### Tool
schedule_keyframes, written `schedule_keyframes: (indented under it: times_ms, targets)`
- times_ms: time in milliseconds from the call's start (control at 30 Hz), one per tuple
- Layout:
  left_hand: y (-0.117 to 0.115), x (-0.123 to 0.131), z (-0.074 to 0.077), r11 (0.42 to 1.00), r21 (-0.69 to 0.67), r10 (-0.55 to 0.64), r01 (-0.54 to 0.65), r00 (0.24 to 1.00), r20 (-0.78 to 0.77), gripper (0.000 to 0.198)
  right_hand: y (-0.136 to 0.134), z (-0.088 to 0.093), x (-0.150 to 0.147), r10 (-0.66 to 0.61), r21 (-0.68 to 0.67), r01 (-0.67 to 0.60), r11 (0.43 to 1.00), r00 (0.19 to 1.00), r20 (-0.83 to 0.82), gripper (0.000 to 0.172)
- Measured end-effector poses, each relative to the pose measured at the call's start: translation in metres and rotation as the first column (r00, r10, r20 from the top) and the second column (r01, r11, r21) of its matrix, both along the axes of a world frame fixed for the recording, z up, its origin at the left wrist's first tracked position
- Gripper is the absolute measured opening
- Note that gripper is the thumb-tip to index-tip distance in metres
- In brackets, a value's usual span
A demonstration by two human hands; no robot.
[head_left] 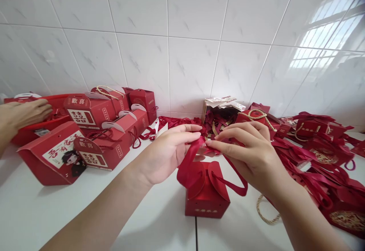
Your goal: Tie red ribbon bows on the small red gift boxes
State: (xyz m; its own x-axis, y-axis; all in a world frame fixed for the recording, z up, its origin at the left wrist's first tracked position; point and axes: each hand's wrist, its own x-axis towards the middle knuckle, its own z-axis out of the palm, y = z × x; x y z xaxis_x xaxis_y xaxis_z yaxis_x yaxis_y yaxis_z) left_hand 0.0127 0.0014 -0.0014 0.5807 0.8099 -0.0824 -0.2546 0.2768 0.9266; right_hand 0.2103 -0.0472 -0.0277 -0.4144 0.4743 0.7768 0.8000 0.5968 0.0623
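A small red gift box (207,205) with folded-over top flaps stands upright on the white table in front of me. A dark red ribbon (188,167) passes through its top, and its loops rise on both sides. Above the box, my left hand (173,148) pinches the ribbon between thumb and fingers. Close beside it, my right hand (245,144) has its fingertips closed on the same ribbon. The fingertips of both hands almost meet, and part of the ribbon there is hidden behind them.
Several red boxes (105,140) stand at the left, where another person's hand (34,110) reaches into a red bag (59,100). A box of ribbons and cards (224,110) sits by the tiled wall (194,68). Several red bags (325,156) crowd the right, near a rope handle (266,218).
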Motion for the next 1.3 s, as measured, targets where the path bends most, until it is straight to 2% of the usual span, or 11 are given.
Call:
schedule_keyframes:
  times_ms: [267, 367, 433, 500, 600, 667, 733, 833, 1000, 1167, 1300]
  targets:
    - [-0.002, 0.001, 0.002, 0.999, 0.028, -0.037, 0.035, 0.997, 0.066, 0.024, 0.0, -0.002, -0.002, -0.082, 0.046, 0.083, 0.995, 0.997, -0.012, 0.028]
    - [-0.001, 0.003, 0.0, 0.991, 0.125, -0.046, 0.038, 0.997, 0.061, 0.027, 0.001, 0.0, -0.002, -0.064, 0.002, 0.064, 0.998, 0.994, -0.091, 0.024]
    - [-0.001, 0.002, -0.002, 0.964, 0.262, 0.037, -0.034, 0.999, -0.004, 0.027, 0.0, 0.003, -0.002, -0.063, -0.035, 0.058, 0.998, 0.985, -0.16, 0.018]
    - [0.0, -0.001, -0.002, 0.876, 0.457, 0.206, -0.152, 0.976, -0.07, 0.027, -0.003, 0.007, 0.0, -0.104, -0.084, 0.085, 0.993, 0.963, -0.249, 0.018]
    - [0.003, -0.009, 0.0, 0.647, 0.72, 0.468, -0.251, 0.876, -0.116, 0.027, -0.009, 0.014, 0.01, -0.244, -0.226, 0.17, 0.959, 0.9, -0.36, 0.027]
    - [0.005, -0.015, 0.003, 0.519, 0.815, 0.579, -0.258, 0.808, -0.112, 0.024, -0.014, 0.018, 0.019, -0.369, -0.328, 0.246, 0.912, 0.84, -0.398, 0.027]
    - [0.007, -0.02, 0.006, 0.46, 0.852, 0.623, -0.25, 0.775, -0.109, 0.022, -0.019, 0.022, 0.029, -0.471, -0.383, 0.32, 0.867, 0.776, -0.419, 0.026]
    - [0.008, -0.022, 0.008, 0.514, 0.836, 0.575, -0.194, 0.8, -0.168, 0.024, -0.025, 0.027, 0.034, -0.482, -0.419, 0.303, 0.856, 0.76, -0.435, 0.029]
    - [0.006, -0.017, 0.007, 0.617, 0.775, 0.46, -0.139, 0.862, -0.211, 0.023, -0.022, 0.024, 0.02, -0.303, -0.619, 0.051, 0.783, 0.902, -0.308, 0.031]
    - [0.006, -0.016, 0.005, 0.66, 0.742, 0.418, -0.121, 0.88, -0.228, 0.022, -0.003, 0.006, 0.006, -0.24, -0.646, 0.048, 0.762, 0.947, -0.213, 0.037]
    - [0.007, -0.017, 0.004, 0.67, 0.733, 0.405, -0.117, 0.885, -0.229, 0.023, 0.005, 0.001, 0.002, -0.195, -0.662, -0.004, 0.75, 0.955, -0.226, 0.016]
